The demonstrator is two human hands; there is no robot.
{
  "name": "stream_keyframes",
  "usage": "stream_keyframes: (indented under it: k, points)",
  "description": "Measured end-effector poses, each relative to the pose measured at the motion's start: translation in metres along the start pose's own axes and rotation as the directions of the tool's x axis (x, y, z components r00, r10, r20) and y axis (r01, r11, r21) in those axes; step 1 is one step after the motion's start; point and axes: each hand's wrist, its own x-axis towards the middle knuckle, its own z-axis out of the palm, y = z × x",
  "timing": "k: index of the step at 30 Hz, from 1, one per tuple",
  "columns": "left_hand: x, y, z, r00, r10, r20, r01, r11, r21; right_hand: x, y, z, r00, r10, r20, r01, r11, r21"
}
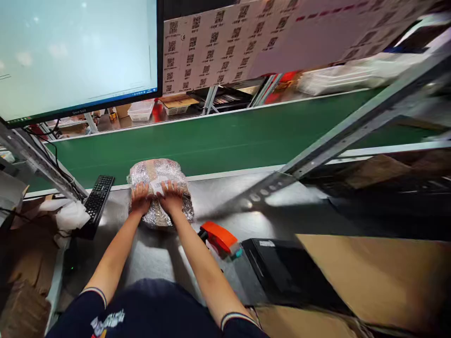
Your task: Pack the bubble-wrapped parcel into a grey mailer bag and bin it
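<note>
navy t-shirt (151, 307), striped sleeve cuffs (93, 296)

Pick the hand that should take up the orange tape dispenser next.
Right hand: the orange tape dispenser sits on its side of the foil bubble-wrapped parcel, so it is likely the closer reach. The left hand lies flat on the parcel, farther from the dispenser.

Parcel wrap (158, 171) is glossy, crinkled silver film; tape dispenser (220, 239) is glossy orange plastic; bench top (151, 253) is smooth metal; conveyor belt (211, 145) is matt green.

This is a warehouse packing station, with a green conveyor belt (211, 145), computer monitor (77, 56) and QR-code sheets (214, 47).
</note>
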Motion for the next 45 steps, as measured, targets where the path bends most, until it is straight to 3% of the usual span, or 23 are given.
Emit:
stream_keyframes:
  k: [6,14,21,37,45]
  points:
    - [-0.009,-0.007,0.004,0.999,0.013,-0.04,-0.015,0.999,-0.044,-0.007,0.0,0.002,1.0,-0.018,-0.003,0.018,0.999,0.042]
    - [-0.008,-0.01,0.004,1.0,0.016,-0.01,-0.017,0.993,-0.118,-0.006,0.0,0.005,1.0,0.001,0.009,-0.001,0.999,0.043]
    - [-0.007,-0.013,0.008,0.998,0.025,-0.051,-0.031,0.992,-0.121,-0.007,-0.001,0.002,1.0,0.002,-0.002,-0.002,0.999,0.041]
    - [-0.007,-0.012,0.004,1.0,0.019,-0.012,-0.02,0.993,-0.113,-0.007,-0.002,-0.002,1.0,0.007,0.03,-0.009,0.998,0.065]
    - [-0.005,-0.019,0.014,0.998,0.053,-0.035,-0.058,0.98,-0.188,-0.01,-0.004,-0.005,1.0,0.008,0.03,-0.01,0.998,0.059]
